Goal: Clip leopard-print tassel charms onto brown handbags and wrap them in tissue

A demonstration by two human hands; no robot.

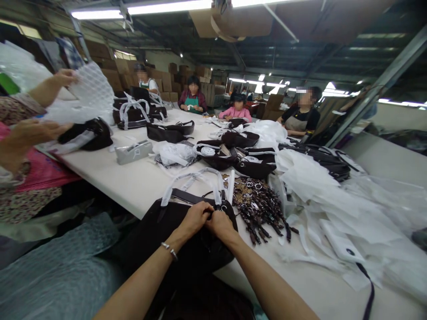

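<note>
A large black handbag (167, 226) lies at the table's near edge, its raised handles (193, 174) wrapped in white material. My left hand (197, 216) and my right hand (220, 223) meet near the bag's upper edge, right of its middle. The fingers of both hands are closed and pressed together on a small dark part that I cannot make out. A silver bracelet (169, 251) circles my left wrist. Just right of the bag lies a heap of dark tassels with metal rings (258, 204).
Dark bags (240, 162), white sheets (310, 182) and a grey box (134, 152) lie on the white table (123, 186). At the left, a person's hands (43, 129) hold bubble wrap (93, 91). Bubble wrap (60, 271) fills the lower left. Several people sit beyond.
</note>
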